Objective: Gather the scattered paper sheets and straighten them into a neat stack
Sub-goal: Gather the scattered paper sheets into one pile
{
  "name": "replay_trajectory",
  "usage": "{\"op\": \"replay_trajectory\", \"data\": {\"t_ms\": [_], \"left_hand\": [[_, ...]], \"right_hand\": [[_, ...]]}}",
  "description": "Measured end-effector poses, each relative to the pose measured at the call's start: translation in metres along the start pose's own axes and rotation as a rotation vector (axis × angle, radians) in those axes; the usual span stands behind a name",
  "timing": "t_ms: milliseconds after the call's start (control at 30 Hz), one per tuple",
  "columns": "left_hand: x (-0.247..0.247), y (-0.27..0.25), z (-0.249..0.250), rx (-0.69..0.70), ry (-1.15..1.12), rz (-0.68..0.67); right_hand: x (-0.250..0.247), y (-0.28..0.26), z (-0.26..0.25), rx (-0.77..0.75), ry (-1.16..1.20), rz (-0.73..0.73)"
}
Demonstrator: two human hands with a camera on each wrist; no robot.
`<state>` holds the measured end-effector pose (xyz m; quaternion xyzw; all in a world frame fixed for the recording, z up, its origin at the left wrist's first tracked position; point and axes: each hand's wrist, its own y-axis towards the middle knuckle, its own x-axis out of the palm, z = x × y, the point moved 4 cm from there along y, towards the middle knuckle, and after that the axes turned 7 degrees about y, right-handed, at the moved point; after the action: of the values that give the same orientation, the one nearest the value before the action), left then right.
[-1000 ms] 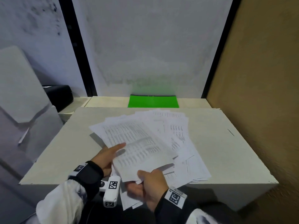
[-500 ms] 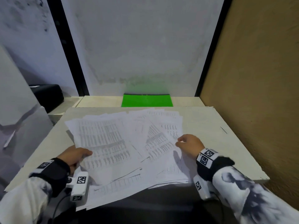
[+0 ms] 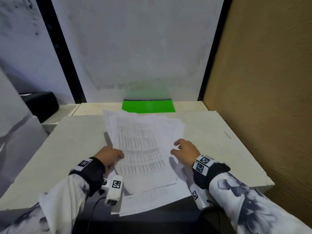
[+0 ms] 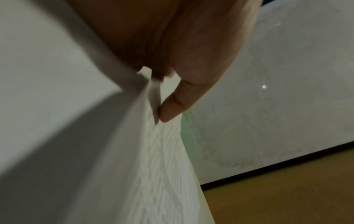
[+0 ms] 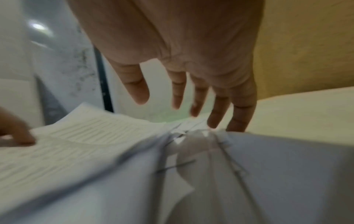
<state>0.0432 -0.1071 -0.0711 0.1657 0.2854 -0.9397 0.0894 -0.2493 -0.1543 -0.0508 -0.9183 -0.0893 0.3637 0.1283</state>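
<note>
Both hands flank paper sheets (image 3: 140,149); left hand (image 3: 108,155) pinching.

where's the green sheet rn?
Head view: the green sheet lies flat at the far edge of the table, against the back wall, just beyond the far end of the paper sheets.

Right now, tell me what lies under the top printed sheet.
Under the top printed sheet more paper sheets fan out askew on the table. Their count and print stay covered.
</note>
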Motion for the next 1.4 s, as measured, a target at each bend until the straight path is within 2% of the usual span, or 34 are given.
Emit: {"op": "replay_trajectory", "data": {"t_ms": [100,233,367,533,767,933,1100,1167,1233,1333,1400], "left_hand": [[0.002,0.002,0.002,-0.016,0.088,0.019],[0.016,0.000,0.006,0.015,0.156,0.035],[0.027,-0.002,0.016,0.067,0.122,0.035],[0.035,-0.012,0.013,0.040,-0.012,-0.018],[0.044,-0.017,0.021,0.153,-0.013,-0.059],[0.054,-0.022,0.019,0.226,-0.177,0.006],[0.046,-0.005,0.006,0.141,-0.276,0.003],[0.047,-0.002,0.003,0.084,-0.222,-0.098],[0.048,-0.007,0.005,0.077,-0.077,-0.208],[0.045,-0.004,0.003,0.127,0.098,-0.219],[0.048,-0.002,0.002,0.144,0.076,-0.243]], "right_hand": [[-0.018,0.007,0.014,0.146,0.169,0.096],[-0.020,0.014,0.023,0.247,0.405,0.079],[-0.017,0.013,0.028,0.299,0.380,0.015],[-0.015,0.019,0.047,0.295,0.372,-0.022],[-0.017,0.006,0.055,0.261,0.443,-0.088],[-0.014,0.016,0.064,0.209,0.521,-0.086],[-0.016,0.019,0.068,0.208,0.356,-0.090],[-0.015,0.015,0.063,0.240,0.241,-0.151],[-0.015,0.012,0.060,0.274,0.211,-0.158],[-0.011,0.007,0.054,0.229,0.315,-0.132],[-0.009,0.011,0.054,0.158,0.317,-0.169]]}}
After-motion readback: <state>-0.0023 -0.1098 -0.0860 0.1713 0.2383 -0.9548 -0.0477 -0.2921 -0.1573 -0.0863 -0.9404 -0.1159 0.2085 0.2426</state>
